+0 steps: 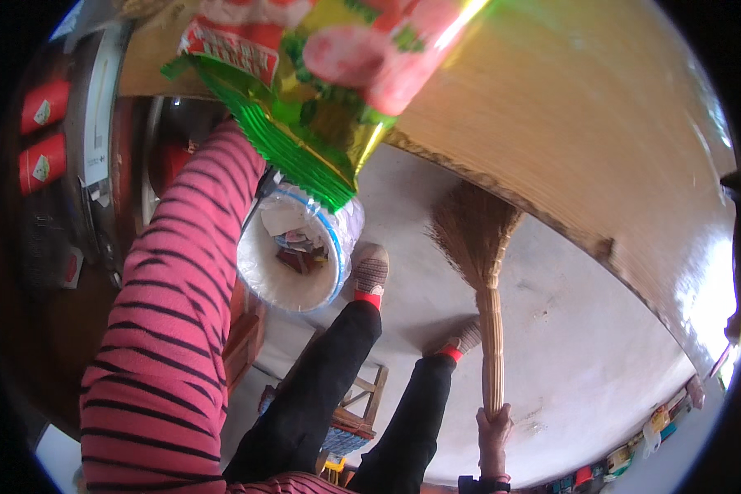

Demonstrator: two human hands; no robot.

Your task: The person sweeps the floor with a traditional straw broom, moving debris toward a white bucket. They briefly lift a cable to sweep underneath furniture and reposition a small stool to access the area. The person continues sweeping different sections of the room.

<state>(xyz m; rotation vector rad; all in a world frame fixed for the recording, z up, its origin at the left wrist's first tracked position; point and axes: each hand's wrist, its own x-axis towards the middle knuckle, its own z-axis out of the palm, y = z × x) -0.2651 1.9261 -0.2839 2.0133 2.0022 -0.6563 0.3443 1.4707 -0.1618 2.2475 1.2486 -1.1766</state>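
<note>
A shiny green and red plastic food packet [321, 80] with printed pictures and writing is held up close to the camera, at the end of my left arm in its pink striped sleeve [173, 290]. It hides my left hand. My right hand [495, 432] grips the end of a straw broom's handle [491, 346]. The broom's bristles [478, 228] fan out by the wooden tabletop's edge, partly in shadow. Below the packet stands a white trash bin [265, 272] lined with a clear bag, with paper and wrappers inside.
A wooden tabletop [568, 123] spans the upper right. My shoes [370, 268] are on the grey floor [549, 321], one beside the bin. A wooden stool [358, 420] stands behind my legs. Red boxes [43, 136] sit at left; assorted items [657, 420] line the lower right edge.
</note>
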